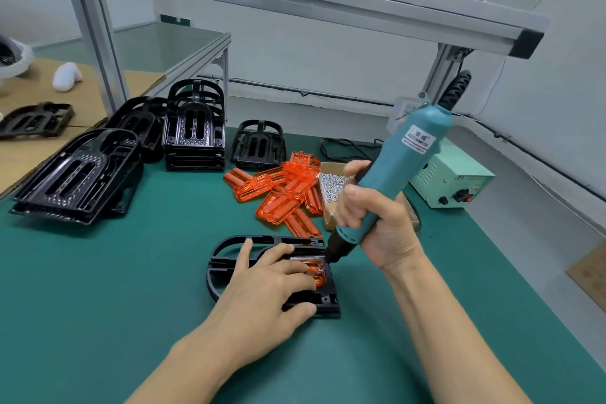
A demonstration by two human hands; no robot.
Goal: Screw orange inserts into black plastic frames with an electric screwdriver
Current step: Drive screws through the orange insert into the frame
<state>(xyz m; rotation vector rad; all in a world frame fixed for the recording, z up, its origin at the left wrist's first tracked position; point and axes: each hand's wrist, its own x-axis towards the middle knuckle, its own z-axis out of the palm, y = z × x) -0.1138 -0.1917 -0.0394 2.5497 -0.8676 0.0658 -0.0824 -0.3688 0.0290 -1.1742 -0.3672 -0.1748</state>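
Observation:
A black plastic frame [226, 259] lies flat on the green mat at centre. An orange insert [317, 272] sits in it, mostly hidden under my fingers. My left hand [269, 285] presses flat on the frame and insert with straight fingers. My right hand [373, 223] grips a teal electric screwdriver [403, 170], tilted, with its black tip [329, 260] down at the insert's upper right corner.
Stacks of black frames [193, 128] stand at the back left and one more [78, 174] at the left. A pile of orange inserts [288, 190] lies behind the work, beside a cardboard box of screws [331, 184]. A pale green power unit [452, 184] sits at right.

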